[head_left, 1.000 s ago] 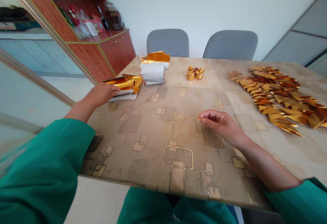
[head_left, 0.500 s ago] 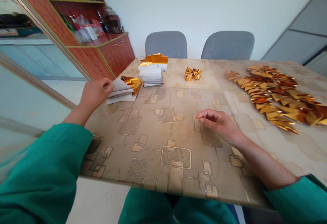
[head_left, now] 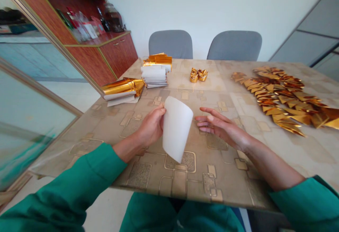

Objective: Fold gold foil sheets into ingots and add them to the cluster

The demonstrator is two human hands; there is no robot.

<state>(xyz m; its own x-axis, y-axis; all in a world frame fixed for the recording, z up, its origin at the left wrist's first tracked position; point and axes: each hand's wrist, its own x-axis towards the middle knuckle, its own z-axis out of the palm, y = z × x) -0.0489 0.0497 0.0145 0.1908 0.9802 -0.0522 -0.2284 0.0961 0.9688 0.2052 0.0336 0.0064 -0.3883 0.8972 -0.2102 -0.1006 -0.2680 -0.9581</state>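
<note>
My left hand [head_left: 153,124] pinches the left edge of a sheet of paper [head_left: 177,128], its white side showing and its surface curved, held above the table's middle. Just right of the sheet is my right hand [head_left: 218,124], fingers spread, touching nothing. At the far left lie a stack of gold foil paper with white backs [head_left: 122,89] and, beside it, a pile of white-faced sheets [head_left: 154,76]. Behind that pile rests a gold foil bundle [head_left: 158,60]. Two small folded gold foil pieces [head_left: 198,75] stand farther back near the centre.
Rows of folded gold foil pieces [head_left: 280,99] spread across the right of the patterned table [head_left: 181,184]. Two grey chairs [head_left: 171,45] stand behind it. A wooden cabinet [head_left: 116,53] and a glass partition [head_left: 31,133] are on the left.
My left hand has come from the stack at the left to the middle, bringing one sheet with it. My right hand has opened its fingers, staying nearly in place.
</note>
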